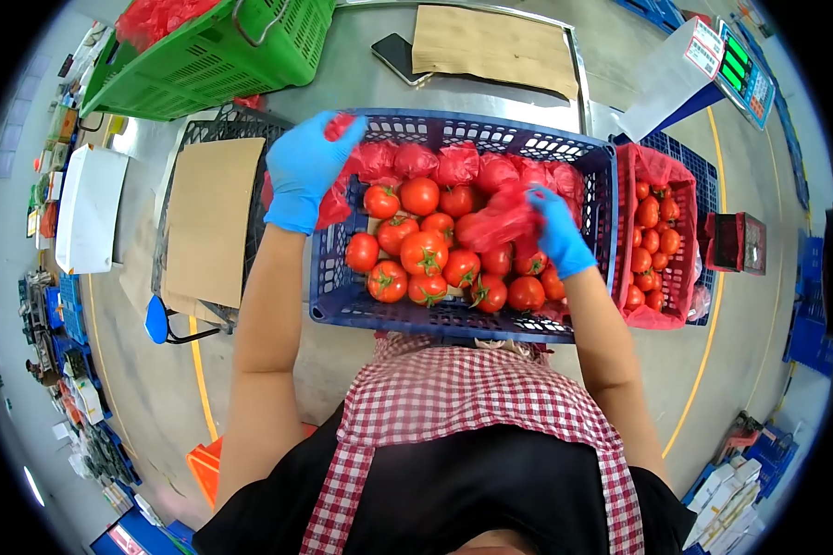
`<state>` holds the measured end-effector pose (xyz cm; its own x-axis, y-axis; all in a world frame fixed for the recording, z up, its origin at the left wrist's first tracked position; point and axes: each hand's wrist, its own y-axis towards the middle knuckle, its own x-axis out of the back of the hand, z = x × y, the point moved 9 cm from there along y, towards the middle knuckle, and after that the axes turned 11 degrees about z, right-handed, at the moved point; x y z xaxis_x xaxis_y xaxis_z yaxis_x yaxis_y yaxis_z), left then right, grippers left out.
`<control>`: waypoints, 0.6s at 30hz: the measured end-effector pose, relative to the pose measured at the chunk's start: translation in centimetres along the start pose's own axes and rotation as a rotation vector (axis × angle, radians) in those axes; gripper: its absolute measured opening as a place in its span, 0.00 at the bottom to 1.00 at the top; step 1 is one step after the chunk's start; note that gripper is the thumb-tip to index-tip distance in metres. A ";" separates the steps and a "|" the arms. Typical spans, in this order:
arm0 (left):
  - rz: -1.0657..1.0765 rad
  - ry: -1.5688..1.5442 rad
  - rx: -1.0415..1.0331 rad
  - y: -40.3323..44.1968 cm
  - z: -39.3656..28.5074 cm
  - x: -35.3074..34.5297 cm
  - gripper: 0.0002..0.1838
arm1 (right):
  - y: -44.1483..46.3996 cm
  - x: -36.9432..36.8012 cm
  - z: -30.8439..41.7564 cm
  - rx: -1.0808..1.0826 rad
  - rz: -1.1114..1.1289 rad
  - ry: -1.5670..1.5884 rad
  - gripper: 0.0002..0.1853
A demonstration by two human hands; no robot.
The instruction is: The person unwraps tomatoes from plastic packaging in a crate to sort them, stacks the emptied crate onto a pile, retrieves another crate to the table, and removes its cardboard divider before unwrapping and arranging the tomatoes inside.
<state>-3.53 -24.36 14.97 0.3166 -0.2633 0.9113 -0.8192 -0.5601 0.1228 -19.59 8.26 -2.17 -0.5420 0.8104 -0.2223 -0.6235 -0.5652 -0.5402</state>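
A dark blue plastic crate (pixel 463 328) in front of me holds loose red tomatoes (pixel 424 252), some with green stems. Along its far side sit several tomatoes wrapped in red plastic (pixel 416 160). At the crate's left end my left hand (pixel 307 171), in a blue glove, is closed on a red plastic bag (pixel 333 202), part of which shows between thumb and fingers. My right hand (pixel 562 231), also gloved in blue, pinches another crumpled red plastic bag (pixel 504 220) above the tomatoes on the right. Whether this bag contains anything I cannot tell.
A green crate (pixel 278 55) with red plastic stands far left. Cardboard (pixel 495 48) and a phone (pixel 403 57) lie on the metal table. On the right are a red-lined crate (pixel 680 254) of tomatoes and a scale display (pixel 745 74). More cardboard (pixel 211 217) lies left.
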 end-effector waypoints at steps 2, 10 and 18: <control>0.267 0.135 -0.046 0.3 -0.6 -3.5 0.24 | -0.5 0.1 3.9 0.180 0.097 0.489 0.09; 0.520 0.388 -0.216 1.9 -3.2 -18.8 0.31 | 4.4 -6.1 6.2 0.435 -0.094 -1.610 0.31; 0.558 0.392 -0.269 1.2 -4.0 -18.0 0.26 | 3.0 -8.9 4.8 0.588 0.031 -1.734 0.37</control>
<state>-12.12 -17.20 0.30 -0.3351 -0.1241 0.9340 -0.9135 -0.1999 -0.3543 -19.34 -1.41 2.03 -0.2217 -0.0392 0.9743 -0.4896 -0.8596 -0.1460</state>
